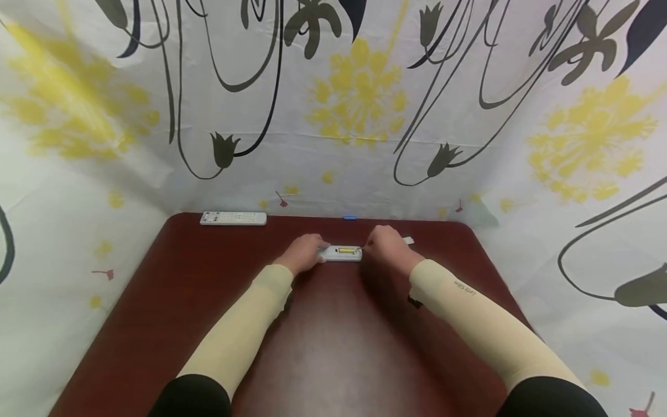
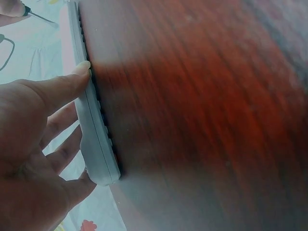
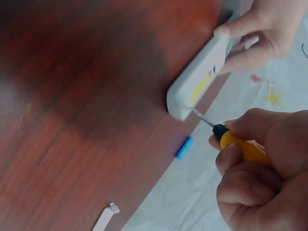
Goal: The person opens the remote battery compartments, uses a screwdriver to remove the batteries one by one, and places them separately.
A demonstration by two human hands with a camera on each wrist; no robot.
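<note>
A white remote control lies buttons down on the table, its battery compartment uncovered and a yellow battery inside. My left hand grips the remote's left end, with the thumb along the near side and the fingers on the far side. In my right hand is a small screwdriver with a yellow and black handle, pinched between thumb and fingers. Its thin metal shaft reaches the compartment's right end; whether the tip touches the battery is too small to tell.
Another white remote lies buttons up at the table's back left. By the back edge is a small blue cylinder. A thin white cover piece lies right of my right hand. Patterned cloth surrounds the dark red table.
</note>
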